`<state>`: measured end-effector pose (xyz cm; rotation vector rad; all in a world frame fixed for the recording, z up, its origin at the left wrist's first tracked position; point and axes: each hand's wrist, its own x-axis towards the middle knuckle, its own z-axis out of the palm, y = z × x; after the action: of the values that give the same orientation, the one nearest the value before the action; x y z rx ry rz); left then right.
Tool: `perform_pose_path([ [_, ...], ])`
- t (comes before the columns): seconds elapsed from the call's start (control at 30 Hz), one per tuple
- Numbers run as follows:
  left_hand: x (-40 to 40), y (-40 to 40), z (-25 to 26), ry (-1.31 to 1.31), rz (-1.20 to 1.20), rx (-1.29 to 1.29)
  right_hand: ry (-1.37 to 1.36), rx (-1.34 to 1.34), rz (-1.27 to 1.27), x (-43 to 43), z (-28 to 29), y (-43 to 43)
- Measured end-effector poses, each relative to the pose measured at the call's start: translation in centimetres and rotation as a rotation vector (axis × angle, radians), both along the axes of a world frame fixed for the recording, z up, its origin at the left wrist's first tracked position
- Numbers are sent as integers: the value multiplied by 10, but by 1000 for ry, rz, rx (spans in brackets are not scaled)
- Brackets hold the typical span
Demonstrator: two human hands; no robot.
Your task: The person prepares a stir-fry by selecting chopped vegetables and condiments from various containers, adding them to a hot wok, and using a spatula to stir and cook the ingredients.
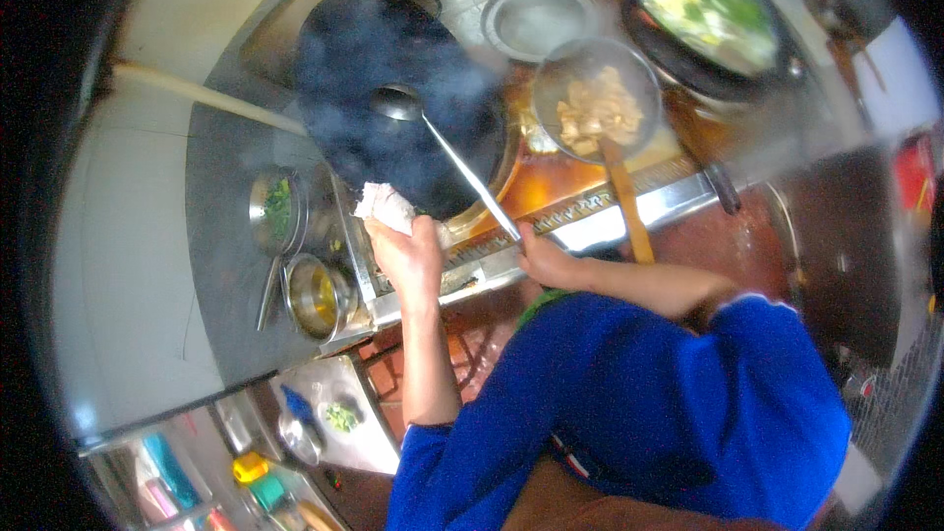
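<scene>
A large black wok sits on the stove before me, with smoke or steam rising over its dark inside. My left hand grips a folded white cloth at the wok's near edge. Whether a wok handle lies under the cloth is hidden. The fingers of my right hand are closed around the end of a long-handled metal ladle. Its bowl rests or hovers inside the wok. To the right, a round strainer with a wooden handle holds light-brown food pieces.
At the back right, a black pan holds leafy greens and pale pieces. A round metal vessel stands behind the strainer. On the left are a metal bowl of chopped greens and a metal pot with yellow liquid. The metal stove edge runs in front.
</scene>
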<state>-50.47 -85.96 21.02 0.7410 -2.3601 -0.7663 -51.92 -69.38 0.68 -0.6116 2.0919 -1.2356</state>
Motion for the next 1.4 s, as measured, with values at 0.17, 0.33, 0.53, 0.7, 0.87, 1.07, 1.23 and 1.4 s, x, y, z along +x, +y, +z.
perform_pose_path([
  [0.17,5,-49,-22,147,-30,496,-19,-46,-14,-29,18,16],
  [0.33,38,-115,-90,280,100,949,113,-60,-211,-110,63,56],
  [0.53,44,-139,-151,253,217,1196,525,475,-279,-275,78,97],
  [0.7,19,-138,-153,341,110,1335,252,661,-93,-351,98,82],
  [0.87,34,-151,-171,320,126,1277,-1323,-765,-681,-349,85,81],
  [1.07,56,-182,-148,210,124,768,-1145,-815,-544,-266,118,106],
  [1.23,3,-220,-92,43,113,445,-590,-361,-697,-215,158,104],
  [1.4,-116,-289,-123,3,-279,24,-254,-13,-607,-201,146,135],
])
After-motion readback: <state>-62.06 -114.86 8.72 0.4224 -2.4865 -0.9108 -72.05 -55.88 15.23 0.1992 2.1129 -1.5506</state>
